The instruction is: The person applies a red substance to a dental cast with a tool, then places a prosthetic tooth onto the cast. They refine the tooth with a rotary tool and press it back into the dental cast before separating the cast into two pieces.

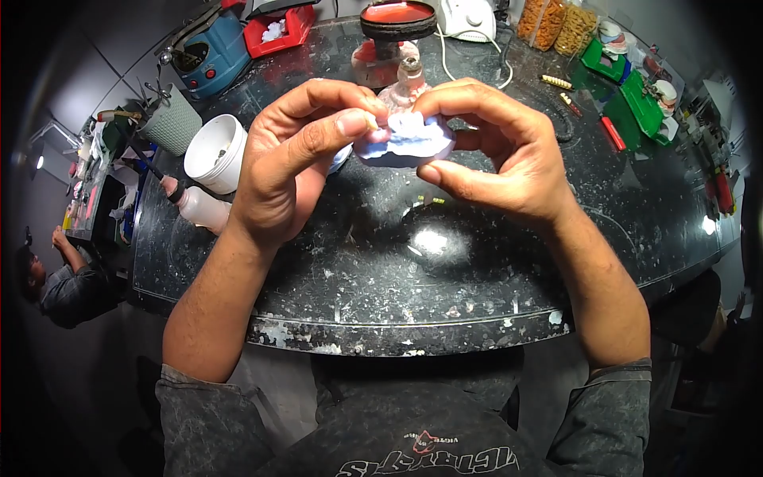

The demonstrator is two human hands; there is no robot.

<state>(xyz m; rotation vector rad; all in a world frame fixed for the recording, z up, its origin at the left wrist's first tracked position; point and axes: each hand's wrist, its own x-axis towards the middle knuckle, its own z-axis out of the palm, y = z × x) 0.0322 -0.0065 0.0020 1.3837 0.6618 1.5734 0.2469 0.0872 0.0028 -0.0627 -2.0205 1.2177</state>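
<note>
Between the thumb and fingers of my right hand (509,155) is a pale bluish-white dental cast (413,149), raised above the black bench. My left hand (290,151) meets its left end, thumb and index finger pinched around a small tooth-coloured piece (372,122). A bit of pink shows just below that pinch, against the cast. Directly behind the cast stands a stained glass bottle with a metal neck (410,70), partly covered by my fingers.
A black round dish with red contents (397,13) stands at the back. Left are a white tub (196,165), a squeeze bottle (203,208) and a blue machine (211,63). Right lie a red-handled tool (612,133) and green trays (640,103). Another person (71,286) is far left.
</note>
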